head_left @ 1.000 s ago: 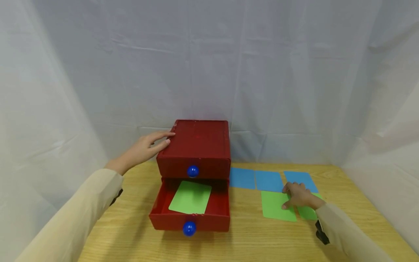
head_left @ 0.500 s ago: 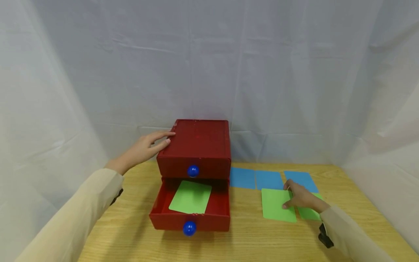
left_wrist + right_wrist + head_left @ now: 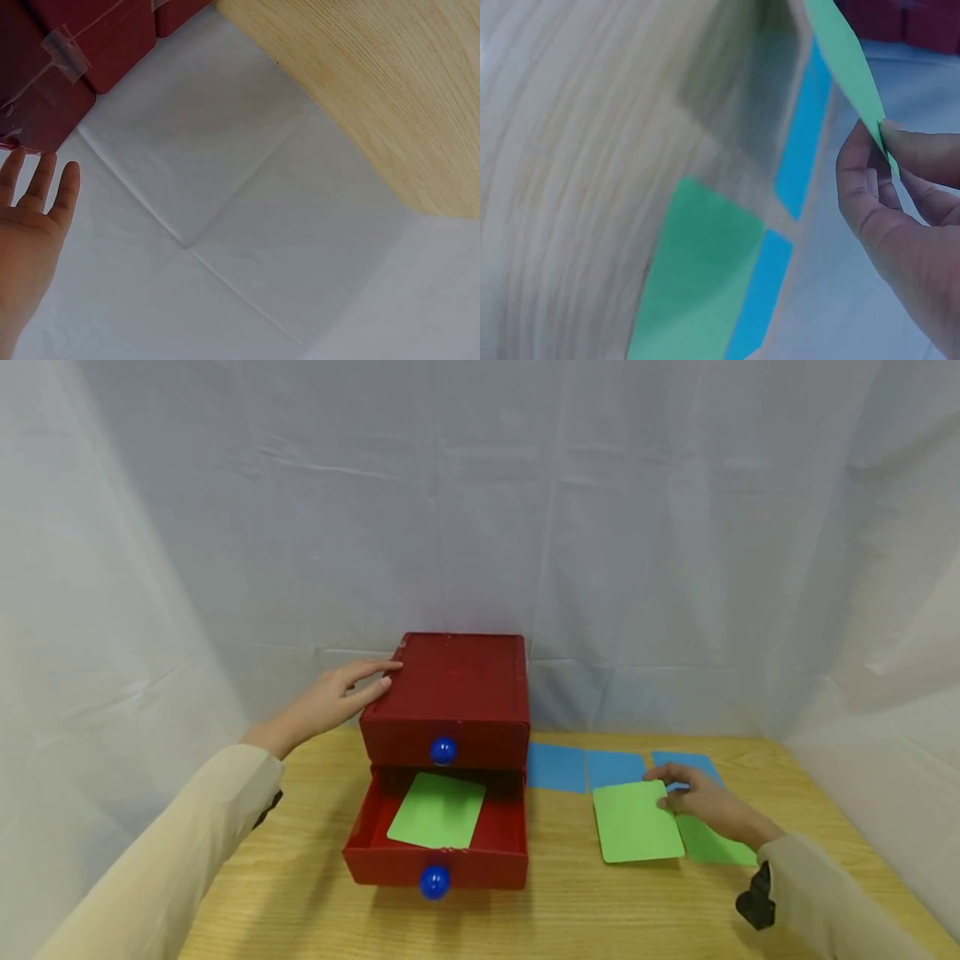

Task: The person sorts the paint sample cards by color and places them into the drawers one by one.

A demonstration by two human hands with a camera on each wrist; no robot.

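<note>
Green card [image 3: 636, 821] lifted, right hand [image 3: 701, 802] pinching edge.

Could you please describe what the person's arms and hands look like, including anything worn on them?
Both arms wear long, loose cream-beige sleeves, left sleeve and right sleeve, ending at the wrists. The left hand and right hand are bare, without gloves or visible rings. A black device sits at the right wrist; a darker edge shows under the left cuff.

Three blue cards [image 3: 555, 767] lying in a row on the table [image 3: 300, 893]; white sheet [image 3: 480, 510] hanging behind.
</note>
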